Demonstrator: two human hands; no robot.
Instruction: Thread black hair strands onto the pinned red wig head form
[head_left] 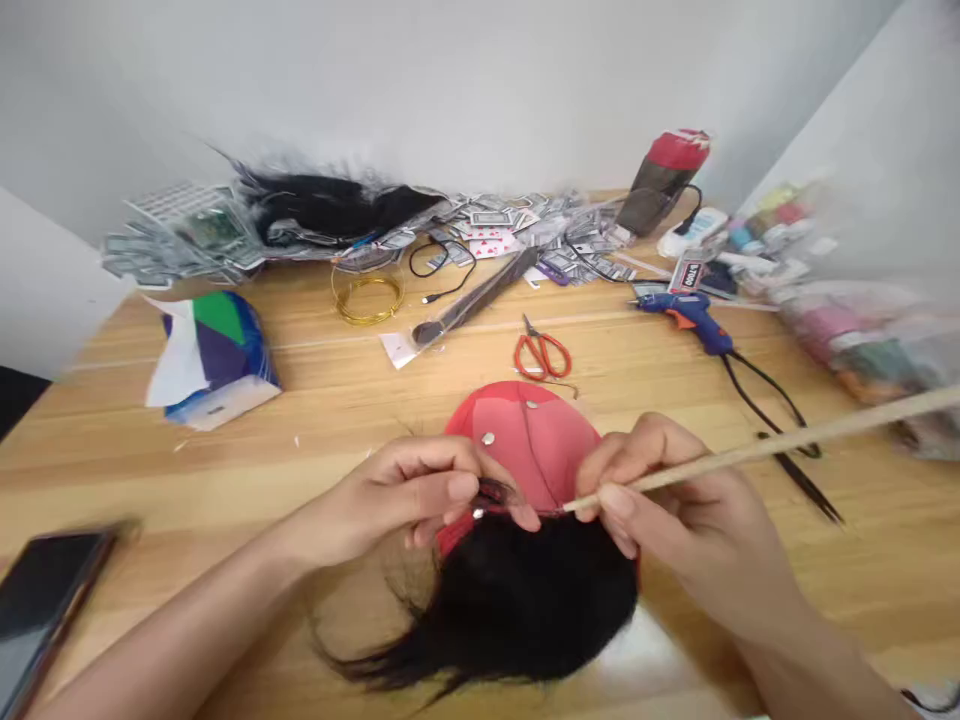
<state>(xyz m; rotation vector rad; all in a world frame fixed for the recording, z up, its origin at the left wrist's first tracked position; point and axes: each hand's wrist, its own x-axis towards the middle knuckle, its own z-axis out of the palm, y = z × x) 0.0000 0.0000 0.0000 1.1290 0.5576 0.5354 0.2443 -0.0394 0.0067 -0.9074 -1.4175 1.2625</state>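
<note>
The left forearm comes in from the lower left, low over the wooden table point(337, 400). The left hand point(409, 495) is turned palm-down with its fingers curled inward. Thumb and forefinger are closed on a small tuft of the black strands point(517, 600), pressing it against the near edge of the red dome point(540, 440).

The dome sits on the table just ahead of the person, between the two hands. It is smooth and rounded, with a dark line running down its middle and two silver pin heads point(487, 438) showing on its upper left. Its near half is covered by the black strands, which spread toward the person in a thick, loose mass with wisps fanning out at the lower left. Whether they are hair or feathers cannot be told.

The right hand point(690, 520) reaches in from the lower right, knuckles up. It grips a thin wooden stick point(787, 440) pen-fashion between thumb and fingers. The stick's tip rests where the strands meet the red surface, close to the left fingertips, and its long end slants away to the right edge of the view.

Beyond the dome lie red-handled scissors point(541, 352), and farther right a blue glue gun point(690, 315).
</note>
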